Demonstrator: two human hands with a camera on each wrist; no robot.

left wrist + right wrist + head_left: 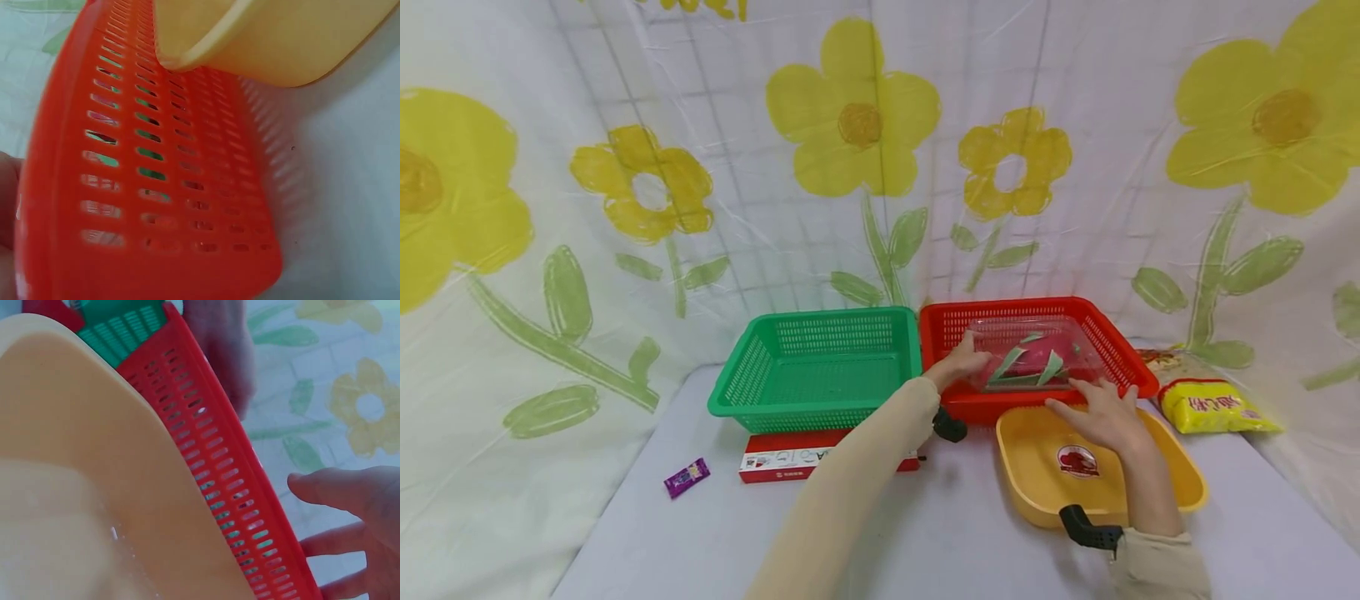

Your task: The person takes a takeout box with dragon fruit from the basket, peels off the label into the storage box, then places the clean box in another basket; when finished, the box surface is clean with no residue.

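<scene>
A clear plastic box (1034,354) lies inside the red basket (1108,342); through it show something deep pink and pointed pale-green strips. At the box's left end is my left hand (958,364), its index finger stretched out along that end. In the left wrist view the basket wall hides most of this hand. My right hand (1107,415) is over the basket's front rim, near the box's right end, with fingers spread. Its thumb and fingers stand apart in the right wrist view, and nothing shows between them. Below it sits a yellow basin (1037,475) with a red label.
Left of the red basket stands a green basket (820,379), with a flat red-and-white carton (786,460) before it. A small purple packet (687,478) lies on the left. Yellow bagged goods (1213,407) lie at the right. A flower-painted curtain (880,242) hangs behind.
</scene>
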